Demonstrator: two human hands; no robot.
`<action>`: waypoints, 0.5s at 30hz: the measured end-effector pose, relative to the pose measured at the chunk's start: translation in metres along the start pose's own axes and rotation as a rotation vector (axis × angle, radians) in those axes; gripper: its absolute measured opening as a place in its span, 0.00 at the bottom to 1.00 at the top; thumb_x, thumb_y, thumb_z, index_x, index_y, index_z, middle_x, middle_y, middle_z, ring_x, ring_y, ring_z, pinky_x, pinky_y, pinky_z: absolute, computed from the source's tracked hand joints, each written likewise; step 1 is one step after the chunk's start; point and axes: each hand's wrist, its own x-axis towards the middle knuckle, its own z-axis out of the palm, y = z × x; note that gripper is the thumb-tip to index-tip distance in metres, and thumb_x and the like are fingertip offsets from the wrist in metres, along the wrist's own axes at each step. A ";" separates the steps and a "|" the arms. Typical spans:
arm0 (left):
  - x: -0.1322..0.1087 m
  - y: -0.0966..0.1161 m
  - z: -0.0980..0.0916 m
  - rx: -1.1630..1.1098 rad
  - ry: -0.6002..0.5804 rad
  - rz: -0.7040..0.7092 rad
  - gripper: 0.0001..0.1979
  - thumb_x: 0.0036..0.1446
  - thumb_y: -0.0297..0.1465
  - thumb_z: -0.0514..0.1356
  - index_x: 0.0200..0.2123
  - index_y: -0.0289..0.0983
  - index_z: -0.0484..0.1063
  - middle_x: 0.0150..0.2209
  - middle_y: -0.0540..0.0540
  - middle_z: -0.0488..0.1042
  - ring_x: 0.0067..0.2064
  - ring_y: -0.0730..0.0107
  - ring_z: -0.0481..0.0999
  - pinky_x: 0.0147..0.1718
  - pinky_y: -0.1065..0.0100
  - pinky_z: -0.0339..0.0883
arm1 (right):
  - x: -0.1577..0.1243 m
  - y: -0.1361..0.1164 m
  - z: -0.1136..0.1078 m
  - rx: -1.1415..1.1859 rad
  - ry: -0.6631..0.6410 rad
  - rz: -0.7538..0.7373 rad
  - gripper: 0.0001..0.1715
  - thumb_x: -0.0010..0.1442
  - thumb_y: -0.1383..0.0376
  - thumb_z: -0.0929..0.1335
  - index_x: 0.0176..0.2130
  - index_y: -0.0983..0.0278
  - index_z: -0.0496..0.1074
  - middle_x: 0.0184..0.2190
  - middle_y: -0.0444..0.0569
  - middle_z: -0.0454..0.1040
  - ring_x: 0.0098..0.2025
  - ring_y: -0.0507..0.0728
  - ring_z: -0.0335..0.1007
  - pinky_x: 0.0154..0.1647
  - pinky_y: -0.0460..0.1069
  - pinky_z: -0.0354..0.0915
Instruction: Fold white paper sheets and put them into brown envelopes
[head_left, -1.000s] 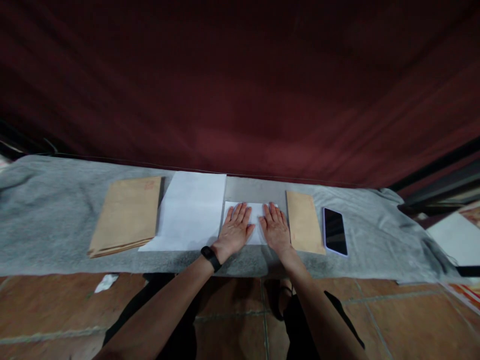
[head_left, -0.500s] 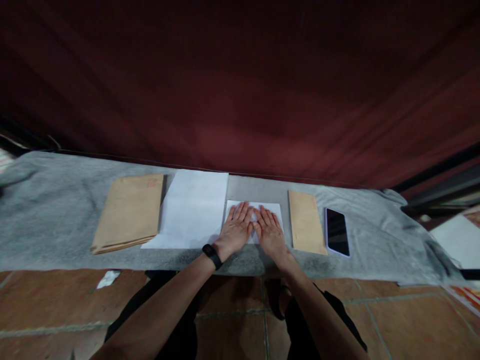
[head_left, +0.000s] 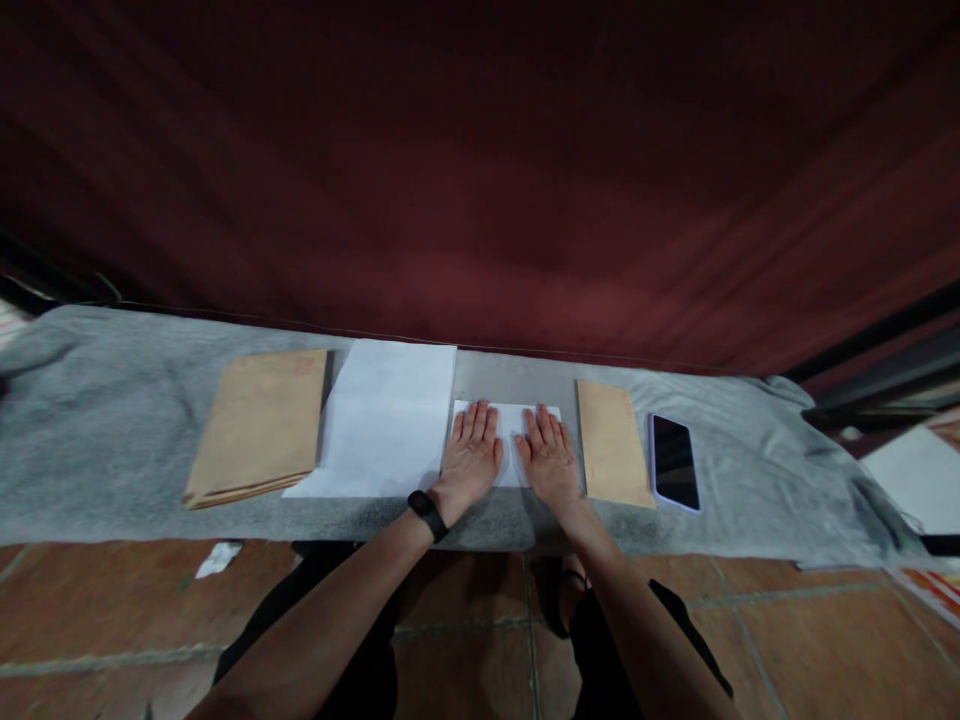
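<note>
A small white sheet of paper [head_left: 511,440], which looks folded, lies flat on the grey cloth between my arms. My left hand [head_left: 470,455] rests palm down on its left part, fingers stretched out, a black band [head_left: 428,514] around the wrist. On the right part lies my right hand [head_left: 551,457], also flat with fingers extended. The palms cover much of the sheet. Just left of it, larger white paper [head_left: 390,415] is spread out. To the right sits a single brown envelope [head_left: 615,443], close to my right hand but apart from it.
A stack of brown envelopes [head_left: 259,425] lies left of the large paper. Beyond the single envelope is a phone [head_left: 674,462] with a dark screen. Grey cloth [head_left: 120,420] covers the narrow bench, and a dark red curtain [head_left: 480,200] hangs behind. A white scrap [head_left: 218,559] lies on the tiled floor.
My hands have moved apart along the small sheet, the left slightly to the left and the right to the right. More of the sheet's middle shows between them.
</note>
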 end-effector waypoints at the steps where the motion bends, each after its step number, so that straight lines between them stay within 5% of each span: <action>1: -0.002 0.002 0.000 -0.008 -0.001 0.037 0.28 0.68 0.34 0.45 0.67 0.29 0.56 0.70 0.36 0.52 0.71 0.53 0.48 0.69 0.49 0.42 | 0.000 0.000 0.000 -0.003 -0.003 -0.001 0.31 0.72 0.58 0.58 0.68 0.66 0.55 0.69 0.60 0.52 0.70 0.64 0.49 0.67 0.61 0.49; 5: -0.008 0.009 -0.001 -0.038 0.001 0.188 0.26 0.69 0.35 0.44 0.67 0.35 0.58 0.70 0.42 0.54 0.71 0.56 0.49 0.69 0.47 0.40 | 0.001 -0.001 -0.003 -0.019 -0.028 -0.009 0.30 0.72 0.60 0.57 0.68 0.67 0.55 0.70 0.61 0.50 0.70 0.64 0.48 0.67 0.61 0.49; 15: -0.012 0.004 -0.008 -0.039 -0.029 0.313 0.27 0.70 0.40 0.44 0.67 0.37 0.55 0.70 0.43 0.53 0.72 0.56 0.46 0.68 0.43 0.35 | 0.000 0.005 -0.012 -0.025 -0.072 0.055 0.30 0.71 0.61 0.56 0.67 0.72 0.56 0.69 0.63 0.53 0.70 0.64 0.49 0.66 0.59 0.52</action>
